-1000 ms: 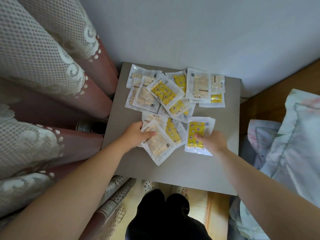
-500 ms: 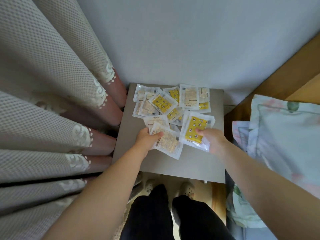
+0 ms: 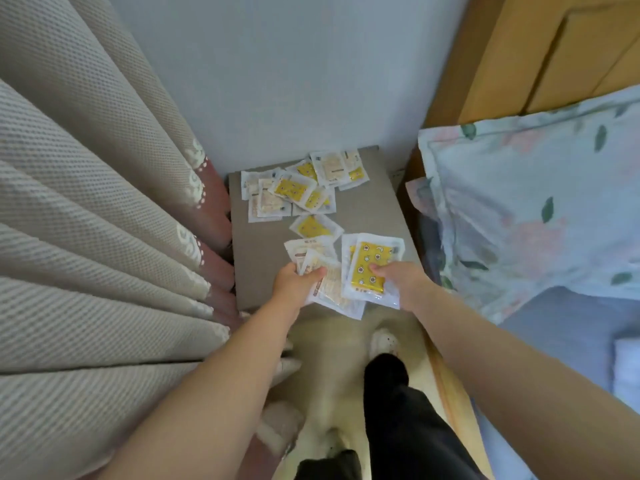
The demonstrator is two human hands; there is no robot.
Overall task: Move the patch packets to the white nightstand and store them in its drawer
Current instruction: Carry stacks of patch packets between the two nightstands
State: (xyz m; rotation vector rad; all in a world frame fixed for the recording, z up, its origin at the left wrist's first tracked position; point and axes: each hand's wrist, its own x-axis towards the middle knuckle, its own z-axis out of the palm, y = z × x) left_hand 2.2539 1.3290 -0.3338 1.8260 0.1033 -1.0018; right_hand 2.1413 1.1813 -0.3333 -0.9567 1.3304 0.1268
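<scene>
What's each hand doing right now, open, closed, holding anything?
Left hand: closed, gripping a few pale packets.
Right hand: closed, pinching a yellow packet, with another packet behind it.

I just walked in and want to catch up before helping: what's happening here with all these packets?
A person standing at a grey table is gathering patch packets. The left hand grips a few pale packets, and the right hand pinches yellow packets. A loose pile lies on the tabletop near the wall, with a lone yellow packet in front of it. No drawer is in view.
</scene>
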